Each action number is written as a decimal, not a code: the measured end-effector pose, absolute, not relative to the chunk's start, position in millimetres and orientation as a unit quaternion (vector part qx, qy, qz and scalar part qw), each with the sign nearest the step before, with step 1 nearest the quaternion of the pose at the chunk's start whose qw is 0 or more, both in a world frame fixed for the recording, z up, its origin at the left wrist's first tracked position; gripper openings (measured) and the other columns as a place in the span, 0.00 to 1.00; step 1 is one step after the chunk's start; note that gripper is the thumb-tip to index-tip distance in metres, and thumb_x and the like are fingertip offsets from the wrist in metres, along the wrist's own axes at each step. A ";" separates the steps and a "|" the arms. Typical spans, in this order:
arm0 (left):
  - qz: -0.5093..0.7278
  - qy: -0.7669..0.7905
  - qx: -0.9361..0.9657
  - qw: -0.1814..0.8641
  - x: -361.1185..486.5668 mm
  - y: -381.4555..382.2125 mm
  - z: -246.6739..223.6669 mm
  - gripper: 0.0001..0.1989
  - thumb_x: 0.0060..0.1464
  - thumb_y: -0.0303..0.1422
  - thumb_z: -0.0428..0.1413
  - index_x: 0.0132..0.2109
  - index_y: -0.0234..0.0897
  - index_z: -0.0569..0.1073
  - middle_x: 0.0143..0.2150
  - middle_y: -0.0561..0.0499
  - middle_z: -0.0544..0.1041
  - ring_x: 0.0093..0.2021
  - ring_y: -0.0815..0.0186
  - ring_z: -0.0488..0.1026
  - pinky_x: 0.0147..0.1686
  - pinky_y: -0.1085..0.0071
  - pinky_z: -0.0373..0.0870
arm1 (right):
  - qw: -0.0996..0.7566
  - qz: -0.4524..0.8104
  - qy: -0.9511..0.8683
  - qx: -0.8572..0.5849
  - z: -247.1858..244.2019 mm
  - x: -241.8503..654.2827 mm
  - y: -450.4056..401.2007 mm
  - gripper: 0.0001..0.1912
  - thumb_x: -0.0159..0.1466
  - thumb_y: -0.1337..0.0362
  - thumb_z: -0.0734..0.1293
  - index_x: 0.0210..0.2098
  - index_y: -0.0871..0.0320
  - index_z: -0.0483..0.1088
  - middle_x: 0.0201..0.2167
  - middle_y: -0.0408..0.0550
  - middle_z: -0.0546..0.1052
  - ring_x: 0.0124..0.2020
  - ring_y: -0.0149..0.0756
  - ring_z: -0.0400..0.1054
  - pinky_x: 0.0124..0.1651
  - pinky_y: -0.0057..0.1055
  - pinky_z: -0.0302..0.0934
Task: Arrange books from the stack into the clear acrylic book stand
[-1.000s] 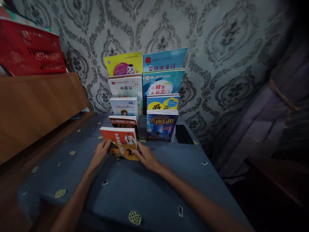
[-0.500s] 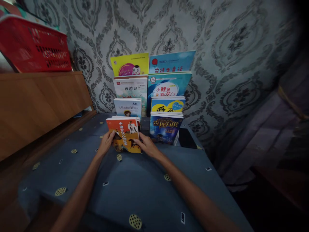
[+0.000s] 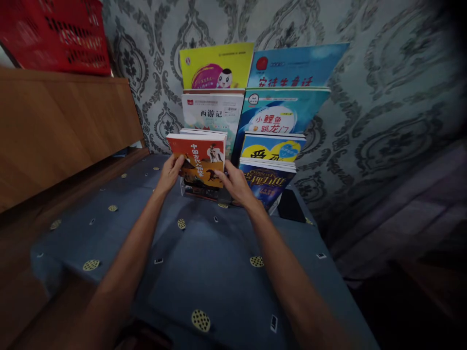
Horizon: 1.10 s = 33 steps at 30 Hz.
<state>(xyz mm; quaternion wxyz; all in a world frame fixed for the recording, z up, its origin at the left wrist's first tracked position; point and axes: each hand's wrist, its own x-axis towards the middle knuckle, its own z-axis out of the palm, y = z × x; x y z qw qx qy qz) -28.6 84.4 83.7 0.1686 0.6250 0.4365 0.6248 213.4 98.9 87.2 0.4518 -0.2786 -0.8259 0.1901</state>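
Note:
Both hands grip an orange-red book (image 3: pixel 200 158) with Chinese lettering and a horse figure on its cover. My left hand (image 3: pixel 170 172) is closed on its left edge and my right hand (image 3: pixel 235 181) on its right edge. The book is held upright, raised in front of the left column of a tiered book display. Behind it stands a white book (image 3: pixel 215 113), with a yellow book (image 3: pixel 219 63) above. Close by my right hand is a dark blue book (image 3: pixel 268 182) in the right column. A dark front part of the stand (image 3: pixel 200 191) shows beneath the held book.
More blue books (image 3: pixel 288 109) fill the right column. A black flat object (image 3: pixel 291 206) lies to the right of the stand. Blue patterned cloth (image 3: pixel 204 262) covers the table. At the left, a red basket (image 3: pixel 73 39) sits on a wooden cabinet (image 3: pixel 69 112), with patterned wallpaper (image 3: pixel 182 19) behind.
Both hands have lifted the orange-red book and moved it toward the left column, now covering the pale book behind. My view has come closer to the display.

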 end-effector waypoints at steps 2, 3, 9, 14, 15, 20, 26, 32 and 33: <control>0.640 0.422 0.624 0.151 -25.1 89.3 85.4 0.32 0.57 0.62 0.51 0.49 0.37 0.75 0.41 0.46 0.78 0.40 0.62 0.76 0.34 0.70 0.76 | 0.457 0.183 -0.820 -0.292 89.4 212.7 98.7 0.12 0.71 0.55 0.60 0.44 0.56 0.67 0.36 0.48 0.77 0.34 0.39 0.70 0.37 0.35 0.65; 0.645 0.420 0.621 0.145 -23.8 90.9 85.2 0.33 0.57 0.63 0.51 0.48 0.37 0.75 0.41 0.46 0.78 0.41 0.62 0.76 0.35 0.69 0.76 | 0.455 0.182 -0.818 -0.301 90.0 212.2 98.0 0.12 0.71 0.55 0.60 0.45 0.56 0.67 0.36 0.48 0.77 0.35 0.39 0.70 0.38 0.35 0.65; 0.649 0.439 0.604 0.148 -25.4 93.6 77.1 0.32 0.55 0.64 0.50 0.42 0.38 0.74 0.30 0.52 0.70 0.26 0.70 0.69 0.21 0.75 0.65 | 0.397 0.175 -0.822 -0.369 94.0 208.9 90.6 0.11 0.72 0.60 0.60 0.51 0.54 0.66 0.40 0.49 0.77 0.41 0.41 0.72 0.45 0.36 0.66; 0.639 0.443 0.609 0.158 -28.9 94.6 75.5 0.33 0.55 0.65 0.49 0.45 0.39 0.72 0.30 0.52 0.69 0.29 0.68 0.70 0.24 0.73 0.65 | 0.373 0.154 -0.826 -0.392 98.8 208.3 89.2 0.13 0.73 0.61 0.60 0.55 0.55 0.65 0.42 0.51 0.78 0.44 0.43 0.73 0.46 0.37 0.66; 0.637 0.442 0.611 0.159 -28.9 94.4 75.5 0.33 0.56 0.65 0.49 0.45 0.39 0.72 0.30 0.51 0.69 0.29 0.68 0.70 0.24 0.74 0.65 | 0.369 0.151 -0.827 -0.397 99.3 208.9 89.2 0.13 0.73 0.62 0.60 0.55 0.55 0.65 0.42 0.50 0.78 0.43 0.43 0.73 0.46 0.37 0.66; 0.635 0.442 0.612 0.165 -30.1 92.1 71.5 0.32 0.55 0.64 0.51 0.45 0.38 0.72 0.33 0.50 0.71 0.28 0.69 0.69 0.22 0.75 0.67 | 0.361 0.160 -0.830 -0.393 96.8 211.2 91.4 0.10 0.72 0.62 0.62 0.50 0.57 0.68 0.37 0.49 0.78 0.39 0.42 0.74 0.42 0.34 0.66; 0.624 0.465 0.603 0.177 -36.8 91.2 58.3 0.34 0.54 0.65 0.51 0.46 0.38 0.74 0.36 0.49 0.74 0.33 0.66 0.72 0.24 0.75 0.70 | 0.343 0.171 -0.842 -0.381 90.8 207.9 97.3 0.11 0.70 0.64 0.64 0.51 0.59 0.69 0.40 0.51 0.80 0.40 0.41 0.75 0.41 0.33 0.65; 0.623 0.467 0.604 0.173 -34.4 92.3 52.4 0.32 0.55 0.64 0.52 0.44 0.39 0.75 0.35 0.50 0.74 0.31 0.67 0.71 0.22 0.75 0.69 | 0.303 0.146 -0.853 -0.399 91.0 210.2 100.7 0.10 0.69 0.65 0.65 0.48 0.61 0.72 0.43 0.55 0.80 0.45 0.45 0.75 0.43 0.35 0.63; 0.622 0.467 0.604 0.175 -33.8 92.7 52.0 0.32 0.55 0.64 0.52 0.44 0.39 0.75 0.35 0.49 0.74 0.31 0.67 0.71 0.22 0.75 0.68 | 0.296 0.139 -0.852 -0.409 91.3 210.1 100.2 0.10 0.69 0.64 0.65 0.48 0.61 0.72 0.42 0.55 0.80 0.45 0.45 0.75 0.44 0.35 0.63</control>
